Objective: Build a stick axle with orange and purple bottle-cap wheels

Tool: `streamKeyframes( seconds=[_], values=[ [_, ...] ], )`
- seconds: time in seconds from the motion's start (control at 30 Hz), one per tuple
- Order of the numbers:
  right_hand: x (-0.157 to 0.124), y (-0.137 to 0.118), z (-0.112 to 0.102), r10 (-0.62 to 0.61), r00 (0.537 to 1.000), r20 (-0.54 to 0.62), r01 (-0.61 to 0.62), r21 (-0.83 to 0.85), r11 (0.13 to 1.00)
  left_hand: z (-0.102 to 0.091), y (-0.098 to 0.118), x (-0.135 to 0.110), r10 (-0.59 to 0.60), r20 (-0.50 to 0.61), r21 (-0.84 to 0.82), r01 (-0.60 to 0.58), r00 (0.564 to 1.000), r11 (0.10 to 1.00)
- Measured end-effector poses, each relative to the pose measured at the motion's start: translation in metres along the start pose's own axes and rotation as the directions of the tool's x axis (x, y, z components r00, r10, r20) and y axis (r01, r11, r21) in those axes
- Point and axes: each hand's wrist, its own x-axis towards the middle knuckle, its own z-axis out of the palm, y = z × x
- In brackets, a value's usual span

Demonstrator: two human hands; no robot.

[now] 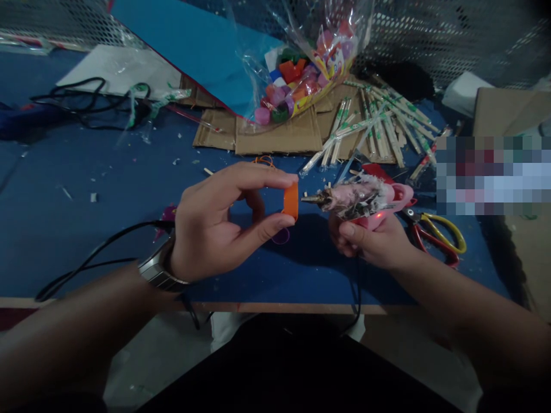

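Between the thumb and index finger of my left hand (pixel 224 218) is an orange bottle cap (pixel 291 202), pinched at its top and bottom edges. My right hand (pixel 374 241) grips a pink hot glue gun (pixel 365 198) by its handle. A red light glows on the gun, and whitish fibres cling to its darkened front. Its metal nozzle (pixel 310 199) points left at the cap, very close to it; I cannot tell whether they touch. A purple ring (pixel 280 236) lies below the cap, and orange loops (pixel 264 162) show behind my left hand.
Behind my hands, a clear bag of colourful caps (pixel 297 86) rests on cardboard (pixel 275 137). Several wrapped chopsticks (pixel 383 126) lie to its right. Scissors (pixel 439 235) with yellow and red handles sit beside my right wrist. Black cords (pixel 107 241) cross the blue table (pixel 129 172).
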Motion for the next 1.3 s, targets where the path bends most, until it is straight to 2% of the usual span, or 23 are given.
streamKeyframes(
  seconds=[0.1, 0.3, 0.37, 0.47, 0.77, 1.3],
  values=[
    [0.0, 0.0, 0.001, 0.008, 1.0, -0.01, -0.008, -0.013, 1.0, 0.0, -0.001, 0.001, -0.027, 0.01, 0.008, 0.027, 1.0, 1.0],
    [-0.001, 0.0, 0.001, 0.024, 0.999, -0.028, -0.024, -0.03, 0.999, 0.0, 0.001, 0.001, 0.028, -0.018, 0.034, -0.027, 0.999, 0.999],
    [0.0, 0.001, 0.001, 0.019, 1.0, -0.022, -0.02, -0.035, 0.999, -0.001, 0.006, 0.0, -0.099, 0.03, 0.067, 0.096, 0.995, 0.993],
    [0.0, 0.001, -0.001, 0.007, 1.0, -0.012, -0.008, -0.053, 0.999, -0.002, 0.012, 0.0, -0.13, 0.04, 0.1, 0.126, 0.991, 0.987],
    [0.0, 0.001, 0.001, 0.002, 1.0, -0.006, -0.002, -0.048, 0.999, -0.002, 0.008, -0.001, -0.089, 0.03, 0.072, 0.086, 0.996, 0.994],
    [0.001, -0.001, 0.002, -0.017, 1.0, -0.026, 0.015, -0.078, 0.997, -0.002, 0.009, -0.001, -0.104, 0.037, 0.082, 0.1, 0.994, 0.992]
  ],
)
